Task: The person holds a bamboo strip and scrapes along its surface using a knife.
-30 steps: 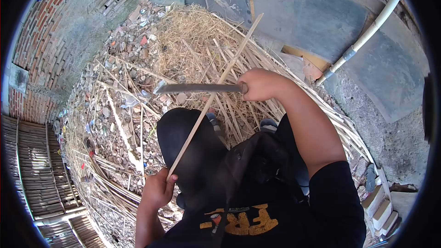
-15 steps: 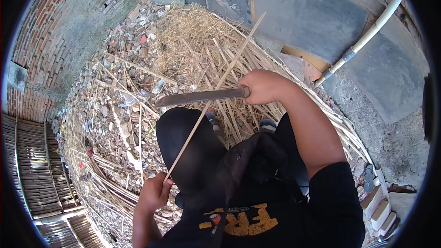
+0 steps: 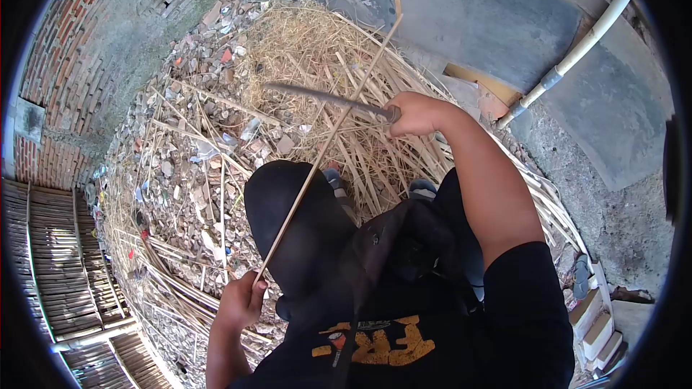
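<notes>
My left hand (image 3: 240, 304) is closed around the lower end of a long, thin bamboo strip (image 3: 293, 209). The strip slants up and away across the black-clad knee. My right hand (image 3: 418, 114) grips the handle of a machete (image 3: 313, 94), its dark blade pointing left. The blade crosses the upper part of the strip close to the handle; whether they touch I cannot tell. Beneath them lies a heap of split bamboo strips (image 3: 367, 166) beside fine pale shavings (image 3: 295, 43).
Stony rubble (image 3: 191, 180) with litter covers the ground to the left, below a brick wall (image 3: 65, 65). Grey panels (image 3: 476, 21) and a white pipe (image 3: 587, 43) stand at the right. A slatted bamboo structure (image 3: 54, 259) is at lower left.
The machete has moved up and away along the strip, its blade tip rising and turning edge-on. My right hand rose with it. My left hand has stayed nearly in place.
</notes>
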### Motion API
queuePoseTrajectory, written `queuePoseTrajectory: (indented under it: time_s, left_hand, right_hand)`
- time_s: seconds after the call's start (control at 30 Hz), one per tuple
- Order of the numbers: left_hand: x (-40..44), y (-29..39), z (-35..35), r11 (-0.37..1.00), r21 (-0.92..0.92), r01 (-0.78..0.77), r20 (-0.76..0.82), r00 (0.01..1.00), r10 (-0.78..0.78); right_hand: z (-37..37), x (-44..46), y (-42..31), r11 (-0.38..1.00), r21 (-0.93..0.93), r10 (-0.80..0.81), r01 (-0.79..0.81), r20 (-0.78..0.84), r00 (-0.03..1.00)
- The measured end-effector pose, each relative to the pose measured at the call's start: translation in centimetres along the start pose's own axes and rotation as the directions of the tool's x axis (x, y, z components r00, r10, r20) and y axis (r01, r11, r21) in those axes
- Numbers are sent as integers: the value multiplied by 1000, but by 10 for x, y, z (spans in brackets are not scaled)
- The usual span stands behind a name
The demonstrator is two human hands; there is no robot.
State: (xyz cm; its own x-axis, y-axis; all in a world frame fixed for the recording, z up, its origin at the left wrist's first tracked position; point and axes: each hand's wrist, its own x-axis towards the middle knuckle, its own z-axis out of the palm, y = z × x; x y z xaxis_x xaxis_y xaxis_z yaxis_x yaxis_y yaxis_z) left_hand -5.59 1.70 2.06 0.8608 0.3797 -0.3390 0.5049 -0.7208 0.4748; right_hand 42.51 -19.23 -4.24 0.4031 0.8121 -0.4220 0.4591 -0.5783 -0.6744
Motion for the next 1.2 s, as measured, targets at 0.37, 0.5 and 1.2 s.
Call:
queuePoseTrajectory:
  time_s: [0.37, 0.5, 1.2]
  left_hand:
    - [4, -4, 4, 996, 73, -55, -47, 997, 58]
    - [3, 0, -1, 996, 88, -34, -48, 998, 38]
    - [12, -16, 8, 997, 61, -55, -82, 995, 60]
  right_hand:
    - [2, -21, -30, 980, -139, -144, 141, -13, 990]
    - [-24, -9, -4, 969, 141, 214, -204, -58, 975]
    - [-24, -49, -20, 988, -150, -16, -26, -270, 963]
